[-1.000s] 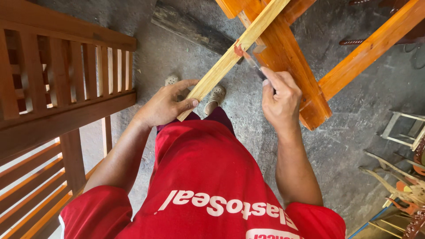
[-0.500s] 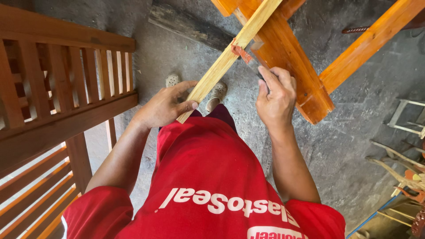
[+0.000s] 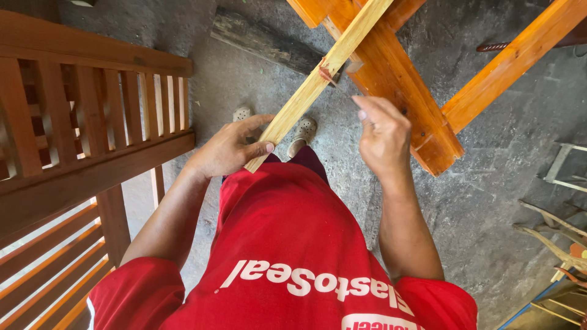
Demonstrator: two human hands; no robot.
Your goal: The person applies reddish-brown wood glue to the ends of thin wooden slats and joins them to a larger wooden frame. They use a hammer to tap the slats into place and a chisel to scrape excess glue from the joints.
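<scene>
My left hand [image 3: 231, 148] grips the lower end of a long pale wooden strip [image 3: 307, 95]. The strip slants up and to the right, across an orange varnished wooden frame [image 3: 400, 101]. My right hand [image 3: 382, 131] is closed on the thin handle of a small brush [image 3: 333, 79]. The brush's reddish tip touches the strip about halfway up, where there is a reddish-brown mark. Most of the handle is hidden in my fingers.
A brown slatted wooden frame [image 3: 92, 122] stands close on the left. A dark old timber [image 3: 269, 43] lies on the grey concrete floor [image 3: 489, 183] beyond my sandalled feet [image 3: 304, 129]. Wooden odds and ends [image 3: 559, 235] are piled at the right edge.
My right hand has shifted slightly along the strip, with the brush tip staying on the same reddish spot. My left hand keeps its hold. The view has tilted a little.
</scene>
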